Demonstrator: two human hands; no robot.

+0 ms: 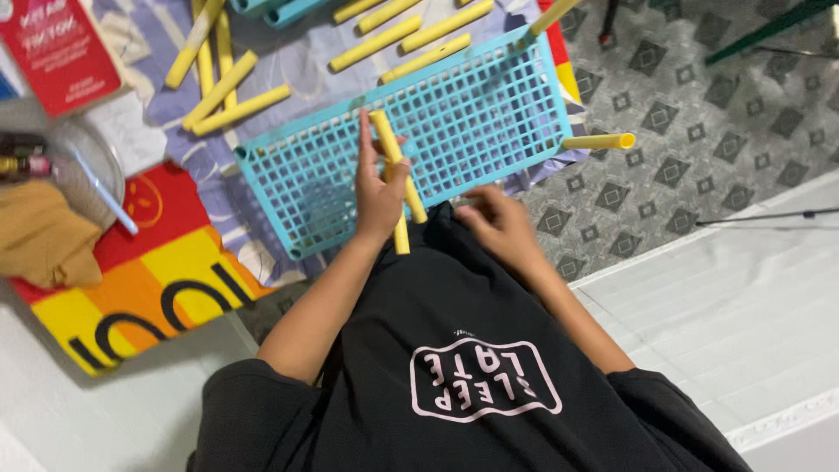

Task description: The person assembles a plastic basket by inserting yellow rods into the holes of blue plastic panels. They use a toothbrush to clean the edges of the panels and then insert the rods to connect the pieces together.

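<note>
My left hand grips a yellow plastic tube that lies slanted over a turquoise grid shelf panel. A second yellow tube pokes out below the same hand. My right hand rests at the panel's near edge, fingers curled against it; whether it grips the edge I cannot tell. Two yellow tubes stand fitted in the panel's right corners, one on the right side and one at the far corner. My black printed shirt fills the lower middle.
Several loose yellow tubes lie on a purple patterned cloth beyond the panel. A red, orange and yellow mat, a clear bowl, a tan cloth and a red box sit left. Grey patterned floor lies to the right.
</note>
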